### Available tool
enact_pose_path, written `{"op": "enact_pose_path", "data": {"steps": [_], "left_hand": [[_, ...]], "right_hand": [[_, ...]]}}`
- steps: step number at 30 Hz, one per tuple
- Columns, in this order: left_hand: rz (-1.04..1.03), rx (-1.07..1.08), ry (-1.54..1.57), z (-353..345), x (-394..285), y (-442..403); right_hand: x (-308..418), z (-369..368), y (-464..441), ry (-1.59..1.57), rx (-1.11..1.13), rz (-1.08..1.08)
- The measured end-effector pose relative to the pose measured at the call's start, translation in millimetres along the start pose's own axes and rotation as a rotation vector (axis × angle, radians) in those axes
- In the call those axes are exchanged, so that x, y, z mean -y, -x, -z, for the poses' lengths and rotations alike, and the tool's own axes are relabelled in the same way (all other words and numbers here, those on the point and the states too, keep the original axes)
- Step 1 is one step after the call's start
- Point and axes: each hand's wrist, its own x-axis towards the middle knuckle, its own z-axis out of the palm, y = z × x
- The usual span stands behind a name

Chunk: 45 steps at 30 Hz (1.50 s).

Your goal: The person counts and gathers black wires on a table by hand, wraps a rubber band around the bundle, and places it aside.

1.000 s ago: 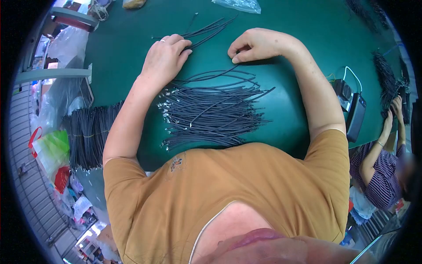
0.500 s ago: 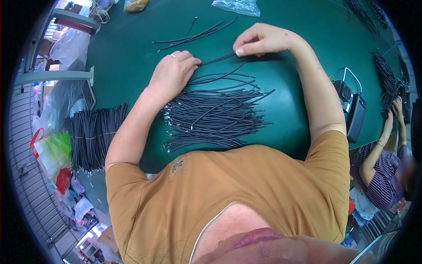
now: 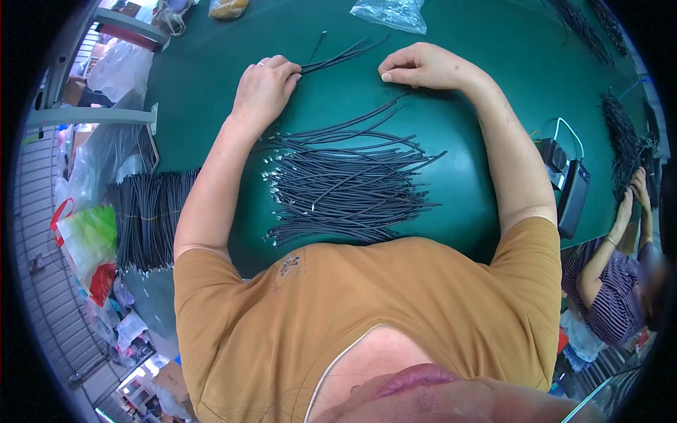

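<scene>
My left hand (image 3: 266,88) is at the left ends of a few loose black cables (image 3: 338,58), its fingers closed on them; those ends are hidden under the fingertips. My right hand (image 3: 427,67) hovers right of these cables with thumb and fingers pinched together, and nothing shows between them. Below both hands lies a wide pile of black cables (image 3: 345,180), roughly parallel, with small metal ends toward the left. A few cables at the pile's upper edge fan out toward the upper right.
Tied bundles of black cables (image 3: 151,218) lie at the left. A clear plastic bag (image 3: 389,14) is at the far edge. On the right are a black device (image 3: 572,197) with a white cord and a co-worker's hands (image 3: 631,194) at another cable bunch (image 3: 620,134).
The cable stretched between my hands has been let go and lies along the pile's upper edge. My left hand has moved up to the loose cables; my right hand stays nearly in place.
</scene>
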Motion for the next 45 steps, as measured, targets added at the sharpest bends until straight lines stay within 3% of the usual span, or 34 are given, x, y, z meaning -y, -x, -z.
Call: {"op": "enact_pose_path", "data": {"steps": [9,11,19,24,26,27,32,36,38,39,42,45], "left_hand": [[-0.03,0.001,-0.023,26,-23,9],[0.045,0.121,0.125,47,-52,18],[0.021,0.171,0.178,40,-83,51],[-0.124,0.198,0.188,60,-80,49],[-0.092,0.128,0.292,60,-58,37],[-0.055,0.039,0.242,56,-45,32],[0.06,-0.002,0.002,29,0,13],[0.015,0.031,0.039,16,7,6],[0.177,0.254,0.11,24,7,0],[0.178,0.256,0.114,24,6,-1],[0.2,0.279,0.061,21,5,-10],[0.076,0.376,-0.155,17,7,-26]], "right_hand": [[-2,1,0,-0.051,0.024,-0.004],[-9,3,-1,-0.118,0.042,0.018],[-17,3,1,-0.174,-0.039,-0.046],[-28,10,1,-0.363,-0.027,0.001],[-38,14,-1,-0.448,-0.037,0.024],[-40,14,-2,-0.532,-0.047,0.046],[-39,8,-6,-0.533,-0.061,0.025],[-25,7,-5,-0.385,-0.054,-0.036],[-28,4,-7,-0.356,-0.07,-0.025],[-30,3,-8,-0.321,-0.077,-0.008],[-26,3,-7,-0.32,-0.082,-0.025],[-24,4,-7,-0.332,-0.069,-0.03]]}}
